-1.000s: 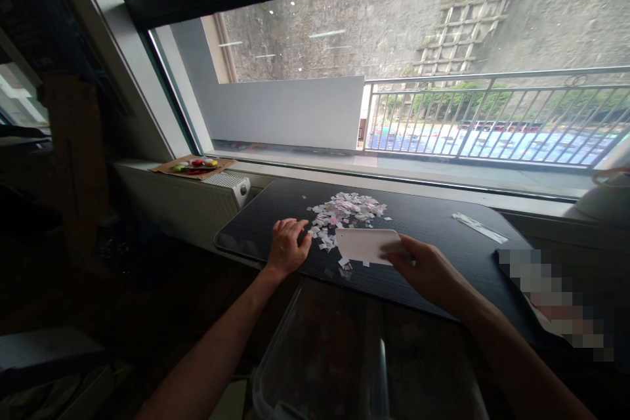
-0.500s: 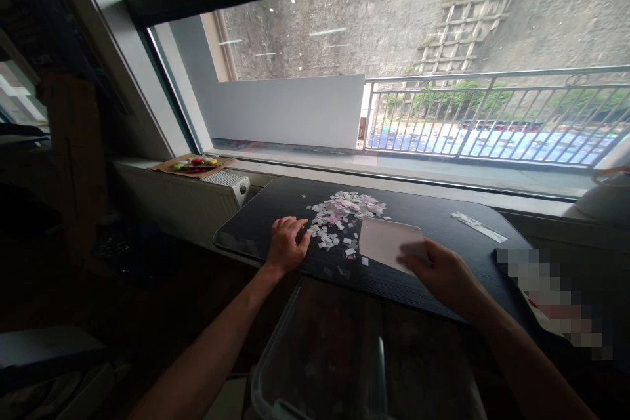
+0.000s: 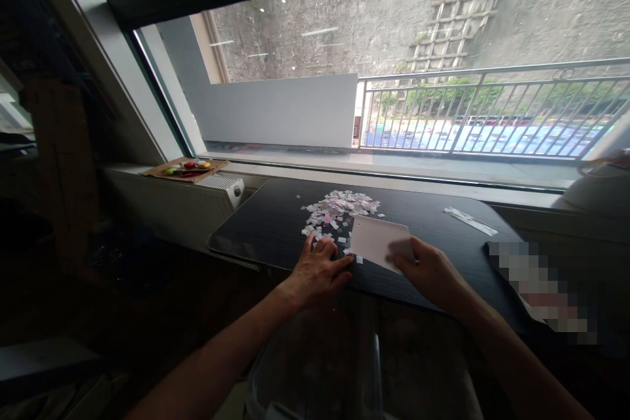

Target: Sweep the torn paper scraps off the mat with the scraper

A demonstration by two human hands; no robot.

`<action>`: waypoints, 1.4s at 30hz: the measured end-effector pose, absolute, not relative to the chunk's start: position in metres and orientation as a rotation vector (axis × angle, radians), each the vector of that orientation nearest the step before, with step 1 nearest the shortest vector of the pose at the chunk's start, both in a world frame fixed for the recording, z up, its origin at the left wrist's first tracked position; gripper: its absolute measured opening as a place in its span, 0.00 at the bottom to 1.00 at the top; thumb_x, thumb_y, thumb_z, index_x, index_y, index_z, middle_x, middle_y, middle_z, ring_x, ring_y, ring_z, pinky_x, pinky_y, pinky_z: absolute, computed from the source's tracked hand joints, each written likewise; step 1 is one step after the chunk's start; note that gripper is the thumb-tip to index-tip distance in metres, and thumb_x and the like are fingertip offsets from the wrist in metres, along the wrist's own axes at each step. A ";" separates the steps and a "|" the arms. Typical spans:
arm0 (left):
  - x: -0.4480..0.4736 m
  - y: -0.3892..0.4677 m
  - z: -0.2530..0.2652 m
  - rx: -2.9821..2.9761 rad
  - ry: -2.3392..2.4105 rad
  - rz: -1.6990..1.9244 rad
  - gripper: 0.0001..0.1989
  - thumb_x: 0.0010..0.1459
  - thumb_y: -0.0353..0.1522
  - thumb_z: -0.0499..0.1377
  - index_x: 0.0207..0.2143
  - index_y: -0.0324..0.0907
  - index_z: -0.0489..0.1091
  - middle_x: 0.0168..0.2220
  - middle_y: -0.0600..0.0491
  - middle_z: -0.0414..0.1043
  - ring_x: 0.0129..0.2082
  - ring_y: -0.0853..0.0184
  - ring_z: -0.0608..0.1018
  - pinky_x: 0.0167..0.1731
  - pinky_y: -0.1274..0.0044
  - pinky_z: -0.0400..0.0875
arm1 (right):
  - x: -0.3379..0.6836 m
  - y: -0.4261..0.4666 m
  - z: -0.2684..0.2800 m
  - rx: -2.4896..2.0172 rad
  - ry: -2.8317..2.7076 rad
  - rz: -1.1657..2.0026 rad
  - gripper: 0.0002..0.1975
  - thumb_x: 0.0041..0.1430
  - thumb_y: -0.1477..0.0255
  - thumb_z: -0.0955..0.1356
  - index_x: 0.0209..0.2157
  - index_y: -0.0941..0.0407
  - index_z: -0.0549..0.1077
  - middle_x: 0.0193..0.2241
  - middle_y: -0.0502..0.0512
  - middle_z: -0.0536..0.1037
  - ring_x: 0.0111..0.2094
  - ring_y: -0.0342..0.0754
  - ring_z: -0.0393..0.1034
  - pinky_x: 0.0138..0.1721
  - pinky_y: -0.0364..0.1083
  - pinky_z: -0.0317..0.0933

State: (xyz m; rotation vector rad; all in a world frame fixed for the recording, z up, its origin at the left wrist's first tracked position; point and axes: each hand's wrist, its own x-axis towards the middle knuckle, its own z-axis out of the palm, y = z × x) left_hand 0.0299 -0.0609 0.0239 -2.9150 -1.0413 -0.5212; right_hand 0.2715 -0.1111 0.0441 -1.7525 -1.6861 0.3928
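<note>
A pile of small white and pinkish paper squares (image 3: 347, 202) is spread over the dark table (image 3: 256, 226), with a few loose pieces on its near side. My left hand (image 3: 322, 267) is at the near side of the pile, palm down with fingers apart. Its fingertips are over or against some loose squares; contact is hard to make out. My right hand (image 3: 433, 267) grips the right end of a thin, flat, pale card (image 3: 378, 241) with a small hole in its far left corner. The card's left edge is beside the loose pieces.
Below the table's near edge stands a clear plastic bin (image 3: 315, 367). White strips (image 3: 471, 222) lie at the table's right, near a dark item (image 3: 531, 289) that is partly blurred. On the left, a radiator (image 3: 211, 200) bears cardboard with colourful items (image 3: 191, 166). A window runs behind.
My left hand has moved right and closer to the near table edge, in front of the pile. A few scraps there are now gone or covered. My right hand still holds the card.
</note>
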 end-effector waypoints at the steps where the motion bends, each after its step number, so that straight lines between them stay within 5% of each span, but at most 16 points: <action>1: 0.030 -0.061 0.024 -2.909 -1.043 -0.510 0.18 0.64 0.42 0.51 0.54 0.51 0.69 0.46 0.48 0.67 0.55 0.56 0.66 0.61 0.48 0.44 | 0.272 -0.112 0.045 -1.773 -1.690 0.375 0.14 0.53 0.63 0.64 0.37 0.55 0.75 0.29 0.56 0.81 0.28 0.51 0.74 0.29 0.46 0.64; 22: 0.017 -0.063 0.021 -2.929 -1.100 -0.560 0.19 0.64 0.43 0.52 0.52 0.48 0.70 0.45 0.46 0.68 0.55 0.55 0.66 0.60 0.45 0.44 | 0.242 -0.108 0.060 -1.814 -1.772 0.273 0.12 0.54 0.66 0.63 0.37 0.55 0.74 0.29 0.56 0.80 0.30 0.51 0.74 0.31 0.46 0.61; 42: -0.011 -0.024 0.019 -2.664 -1.337 -1.002 0.12 0.62 0.36 0.53 0.42 0.46 0.74 0.42 0.50 0.73 0.52 0.59 0.69 0.59 0.56 0.51 | 0.287 -0.153 0.060 -1.770 -1.618 0.165 0.12 0.52 0.62 0.67 0.35 0.52 0.77 0.26 0.54 0.82 0.25 0.53 0.76 0.26 0.47 0.64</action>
